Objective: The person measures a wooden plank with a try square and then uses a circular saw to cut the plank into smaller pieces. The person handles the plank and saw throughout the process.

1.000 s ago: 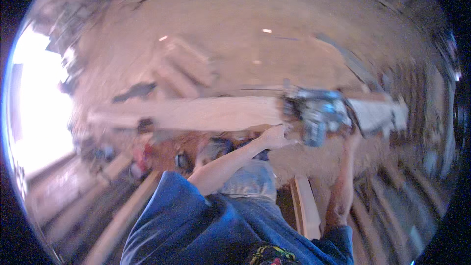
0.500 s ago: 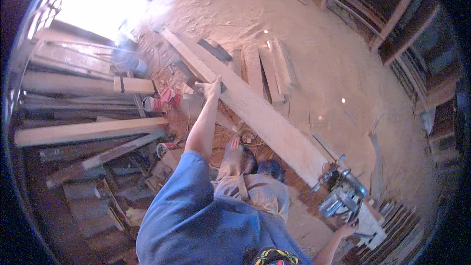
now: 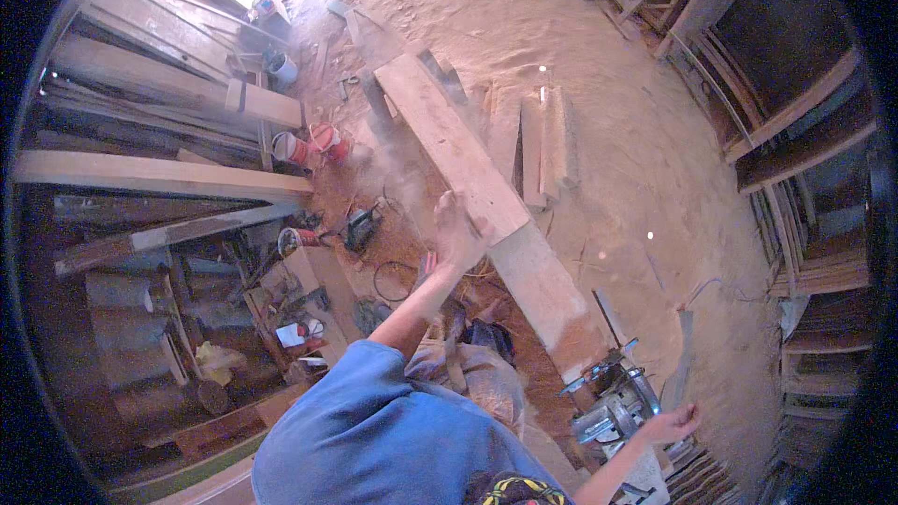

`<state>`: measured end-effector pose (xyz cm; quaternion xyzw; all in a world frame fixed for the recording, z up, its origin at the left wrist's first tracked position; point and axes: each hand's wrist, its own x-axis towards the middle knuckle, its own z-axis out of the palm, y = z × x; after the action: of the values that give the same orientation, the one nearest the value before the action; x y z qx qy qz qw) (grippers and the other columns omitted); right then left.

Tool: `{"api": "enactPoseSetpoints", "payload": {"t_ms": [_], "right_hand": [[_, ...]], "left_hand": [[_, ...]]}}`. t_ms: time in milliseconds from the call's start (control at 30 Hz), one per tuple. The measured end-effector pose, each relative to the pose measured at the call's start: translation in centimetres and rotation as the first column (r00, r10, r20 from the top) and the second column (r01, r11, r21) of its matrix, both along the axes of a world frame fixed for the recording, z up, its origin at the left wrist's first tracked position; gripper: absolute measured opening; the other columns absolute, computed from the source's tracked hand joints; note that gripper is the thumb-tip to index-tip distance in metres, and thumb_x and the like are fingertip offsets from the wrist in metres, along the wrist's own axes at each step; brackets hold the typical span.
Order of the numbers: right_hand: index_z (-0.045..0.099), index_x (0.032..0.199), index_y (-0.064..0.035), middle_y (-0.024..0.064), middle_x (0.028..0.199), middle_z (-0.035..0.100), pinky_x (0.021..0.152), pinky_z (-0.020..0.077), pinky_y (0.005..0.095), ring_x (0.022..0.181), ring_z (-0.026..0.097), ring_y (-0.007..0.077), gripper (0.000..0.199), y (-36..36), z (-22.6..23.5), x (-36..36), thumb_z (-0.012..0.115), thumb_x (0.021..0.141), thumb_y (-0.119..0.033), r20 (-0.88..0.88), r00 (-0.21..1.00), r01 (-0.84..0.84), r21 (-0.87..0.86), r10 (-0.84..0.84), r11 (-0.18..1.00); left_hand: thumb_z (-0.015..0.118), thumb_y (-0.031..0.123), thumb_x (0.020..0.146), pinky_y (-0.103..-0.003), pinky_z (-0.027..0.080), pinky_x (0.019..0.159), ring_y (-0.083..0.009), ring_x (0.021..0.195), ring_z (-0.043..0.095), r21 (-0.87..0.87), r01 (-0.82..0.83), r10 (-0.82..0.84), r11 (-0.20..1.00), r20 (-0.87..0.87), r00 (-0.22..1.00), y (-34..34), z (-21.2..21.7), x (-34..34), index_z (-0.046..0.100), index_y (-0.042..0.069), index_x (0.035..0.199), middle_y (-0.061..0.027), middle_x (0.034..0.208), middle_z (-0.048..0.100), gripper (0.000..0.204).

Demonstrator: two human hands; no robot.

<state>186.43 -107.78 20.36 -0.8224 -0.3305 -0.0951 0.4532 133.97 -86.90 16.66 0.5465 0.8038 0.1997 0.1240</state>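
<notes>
A pale plank [image 3: 454, 145] slants across the middle, its near end meeting a second flat board [image 3: 543, 285]. I cannot tell whether it rests on that board or only butts against it. My left hand [image 3: 456, 232] is beside the left edge near that joint, fingers apart, slightly blurred. Contact with the wood is unclear. At the board's near end sits a silver motor-driven woodworking machine [image 3: 613, 419]. My right hand [image 3: 672, 424] is just right of it, fingers loosely stretched out with nothing in them; its forearm passes over the machine.
Several short planks [image 3: 543, 145] lie right of the long plank. Red-and-white buckets [image 3: 323, 140] and a corded hand power tool [image 3: 359, 226] are on the dusty ground at left. Long beams [image 3: 159, 173] fill the left side; timber stacks [image 3: 823, 271] line the right.
My right hand has left the machine and moved up and right. My left hand has come nearer along the plank. The view has shifted, and a joint between two boards now shows.
</notes>
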Motion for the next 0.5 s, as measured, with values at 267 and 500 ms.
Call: {"api": "enactPoseSetpoints", "payload": {"t_ms": [267,500], "right_hand": [[0.060,0.104,0.0025,0.0121,0.103,0.061,0.083,0.0492,0.0342,0.092,0.059,0.0230,0.013,6.6,0.4,-15.0,0.057,0.097,-0.007,-0.400,0.655,-0.722,-0.079,0.641,0.688],[0.059,0.100,-0.0005,0.0067,0.099,0.059,0.073,0.0480,0.0291,0.081,0.056,0.0165,0.007,3.2,-2.5,-16.5,0.056,0.094,0.000,-0.480,0.540,-0.830,-0.166,0.691,0.533]], "left_hand": [[0.072,0.042,0.077,-0.059,0.012,0.122,-0.0436,0.149,0.022,0.043,0.405,-0.371,0.913,-0.326,0.870,1.3,-5.5,1.4,0.036,0.007,0.153,-0.0240,0.160,0.026,0.092],[0.060,0.027,0.086,-0.058,0.015,0.122,-0.0419,0.148,0.027,0.096,0.239,-0.210,0.966,-0.243,0.947,5.7,-5.9,-4.0,0.042,0.009,0.150,-0.0177,0.159,0.034,0.069]]}}
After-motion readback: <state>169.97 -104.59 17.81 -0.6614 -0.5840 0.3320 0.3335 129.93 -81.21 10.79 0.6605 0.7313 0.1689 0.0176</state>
